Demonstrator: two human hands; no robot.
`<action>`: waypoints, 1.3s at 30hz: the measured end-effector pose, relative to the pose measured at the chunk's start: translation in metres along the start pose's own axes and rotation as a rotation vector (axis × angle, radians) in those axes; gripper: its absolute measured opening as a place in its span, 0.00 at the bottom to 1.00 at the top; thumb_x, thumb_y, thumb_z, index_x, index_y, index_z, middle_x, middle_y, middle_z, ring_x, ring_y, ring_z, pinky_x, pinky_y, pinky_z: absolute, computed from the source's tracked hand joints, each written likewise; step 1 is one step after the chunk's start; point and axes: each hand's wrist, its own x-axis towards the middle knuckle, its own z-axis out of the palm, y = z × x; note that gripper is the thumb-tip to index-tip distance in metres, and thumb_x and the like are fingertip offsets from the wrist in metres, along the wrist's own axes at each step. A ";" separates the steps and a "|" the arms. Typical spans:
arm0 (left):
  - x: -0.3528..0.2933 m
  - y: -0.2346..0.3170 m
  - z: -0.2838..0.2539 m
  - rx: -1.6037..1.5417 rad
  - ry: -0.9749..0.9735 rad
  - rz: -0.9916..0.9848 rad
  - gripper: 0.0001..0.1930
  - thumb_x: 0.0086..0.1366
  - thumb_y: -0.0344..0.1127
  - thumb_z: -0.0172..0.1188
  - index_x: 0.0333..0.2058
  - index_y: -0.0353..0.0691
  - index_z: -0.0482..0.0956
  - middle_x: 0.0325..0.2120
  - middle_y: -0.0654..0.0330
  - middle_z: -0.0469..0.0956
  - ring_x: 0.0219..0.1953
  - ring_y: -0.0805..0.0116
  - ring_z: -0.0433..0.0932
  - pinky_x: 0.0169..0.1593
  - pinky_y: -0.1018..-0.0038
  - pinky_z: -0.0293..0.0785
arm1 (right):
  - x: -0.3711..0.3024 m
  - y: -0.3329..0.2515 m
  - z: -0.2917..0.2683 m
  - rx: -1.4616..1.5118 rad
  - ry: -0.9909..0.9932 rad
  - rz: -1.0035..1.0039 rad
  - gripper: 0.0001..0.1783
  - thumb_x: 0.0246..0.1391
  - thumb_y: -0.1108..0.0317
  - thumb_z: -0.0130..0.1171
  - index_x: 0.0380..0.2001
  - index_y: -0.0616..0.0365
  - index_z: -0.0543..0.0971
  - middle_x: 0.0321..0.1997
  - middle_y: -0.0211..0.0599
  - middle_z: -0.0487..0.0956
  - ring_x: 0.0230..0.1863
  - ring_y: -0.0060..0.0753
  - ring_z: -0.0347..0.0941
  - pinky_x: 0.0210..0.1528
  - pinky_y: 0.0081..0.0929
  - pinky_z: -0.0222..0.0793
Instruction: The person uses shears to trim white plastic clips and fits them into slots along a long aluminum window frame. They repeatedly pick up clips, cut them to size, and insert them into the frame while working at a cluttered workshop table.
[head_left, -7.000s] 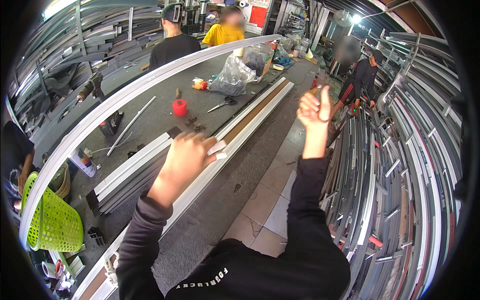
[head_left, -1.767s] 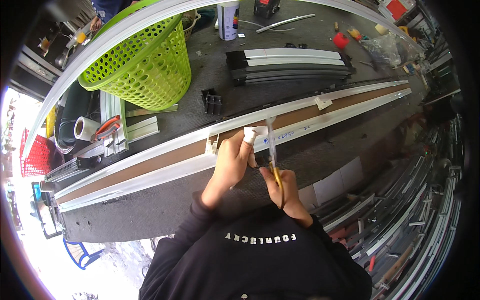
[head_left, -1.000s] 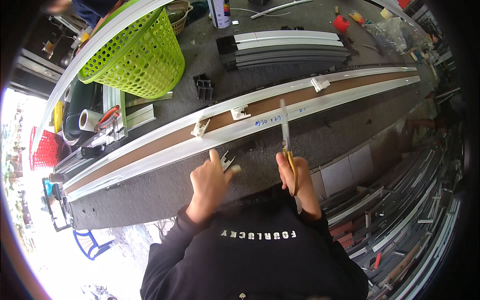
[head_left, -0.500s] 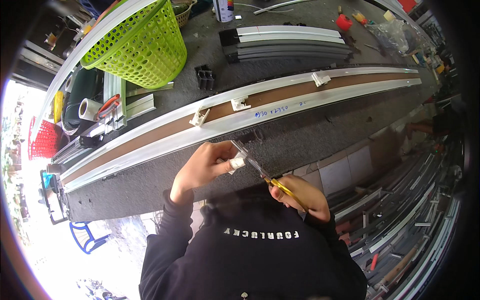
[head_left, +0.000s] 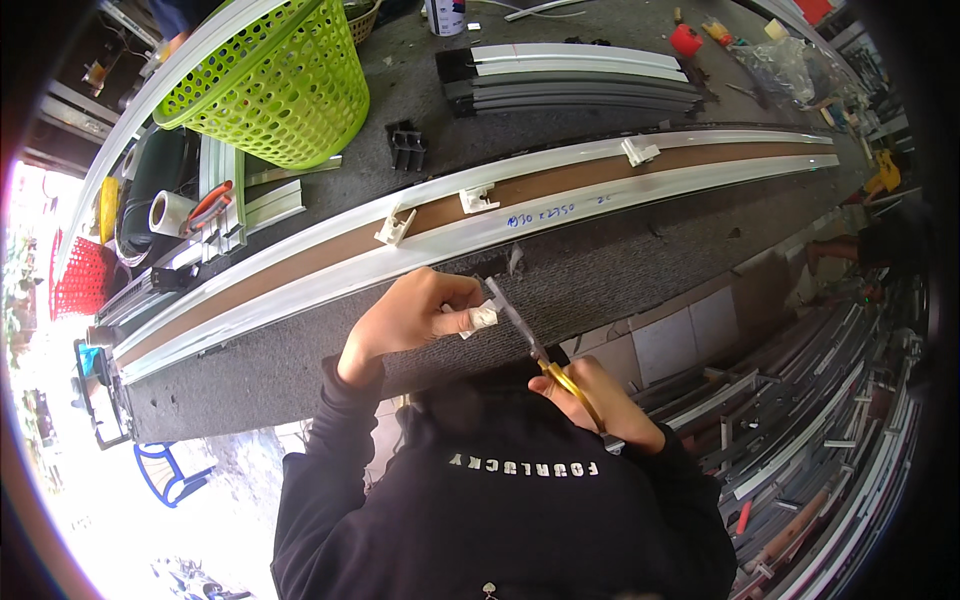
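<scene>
In front of my chest, my left hand (head_left: pixel 415 322) pinches a small white plastic piece (head_left: pixel 466 333), mostly hidden by the fingers. White wrapping (head_left: pixel 484 317) covers the thumb tip. My right hand (head_left: pixel 590 392) is closed round the yellow handles of a pair of scissors (head_left: pixel 522 328). Their long grey blades point up and away, and the tip lies beside the left fingertips. Whether the blades touch the white piece I cannot tell. Beyond the hands, white plastic brackets (head_left: pixel 397 227) sit along a long white frame bar (head_left: pixel 300 290) with a brown middle strip.
A green perforated basket (head_left: pixel 290 110) stands at the far left, near orange-handled pliers (head_left: pixel 209 207) and a white roll (head_left: pixel 172 214). Stacked grey and white profiles (head_left: pixel 580 85) and a black plastic part (head_left: pixel 407 147) lie behind the bar. Many metal lengths (head_left: pixel 790 440) fill the right side.
The scissors have turned to a steeper angle, and my right hand has shifted slightly down. My left hand keeps the white piece, tilted a little differently. The view has shifted slightly.
</scene>
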 end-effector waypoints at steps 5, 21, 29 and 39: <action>0.002 0.003 0.018 -0.037 0.303 -0.102 0.21 0.60 0.48 0.72 0.31 0.34 0.78 0.22 0.61 0.79 0.24 0.76 0.76 0.31 0.74 0.73 | 0.009 0.020 -0.011 -0.155 0.115 0.192 0.47 0.62 0.27 0.40 0.13 0.63 0.73 0.11 0.52 0.69 0.16 0.56 0.73 0.21 0.45 0.66; 0.037 0.010 0.061 0.576 0.700 -0.151 0.21 0.57 0.31 0.66 0.50 0.45 0.73 0.30 0.54 0.83 0.32 0.48 0.83 0.34 0.59 0.78 | 0.025 0.000 0.015 0.107 -0.073 0.264 0.51 0.61 0.21 0.27 0.19 0.65 0.70 0.19 0.56 0.71 0.27 0.64 0.72 0.32 0.51 0.63; 0.050 0.019 0.073 0.594 0.784 -0.286 0.17 0.57 0.27 0.61 0.47 0.44 0.74 0.31 0.53 0.82 0.31 0.48 0.83 0.32 0.57 0.76 | 0.026 -0.004 0.025 0.106 0.027 0.244 0.49 0.61 0.22 0.30 0.23 0.63 0.72 0.21 0.54 0.73 0.28 0.64 0.71 0.33 0.51 0.64; 0.044 0.030 0.082 0.438 0.676 -0.138 0.18 0.58 0.26 0.62 0.45 0.38 0.66 0.37 0.47 0.76 0.35 0.41 0.80 0.34 0.54 0.76 | 0.025 0.009 0.015 0.259 0.021 0.305 0.48 0.59 0.20 0.34 0.20 0.61 0.69 0.15 0.41 0.68 0.18 0.41 0.71 0.24 0.42 0.63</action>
